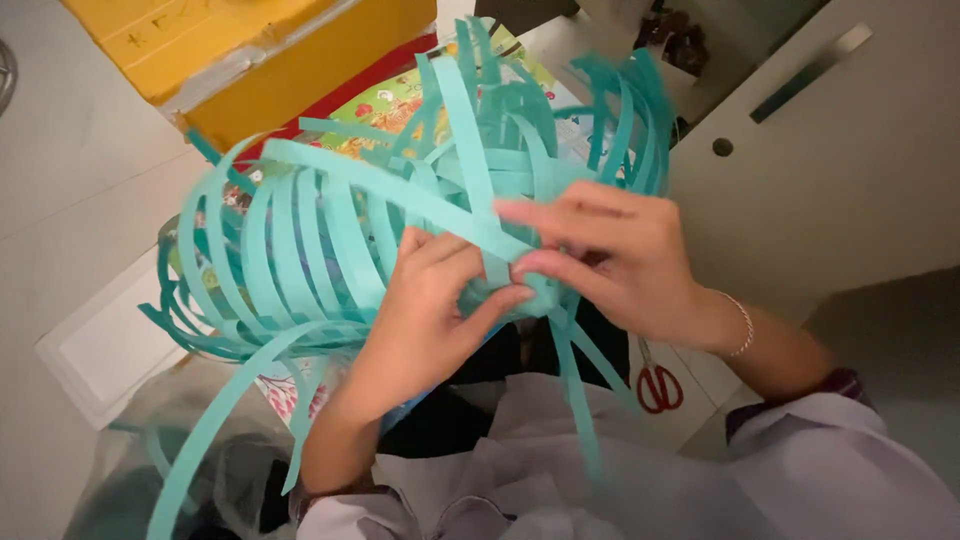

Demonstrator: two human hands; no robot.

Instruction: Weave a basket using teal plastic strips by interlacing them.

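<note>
While we look down from the head camera, we note the teal paper strip lantern (330, 250) held up above the lap, its looped strips fanning to the left and far side. Our left hand (425, 315) has its fingers narrow, pinching the gathered strip ends at the lantern's near right. Our right hand (620, 260) presses there too, fingers closed on the same bunch. In our judgement the join is best kept squeezed flat, with loose strips aligned before any shift of grip. Red-handled scissors (658, 385) lie near right, below the wrist. A yellow box (270, 60) sits far left.
</note>
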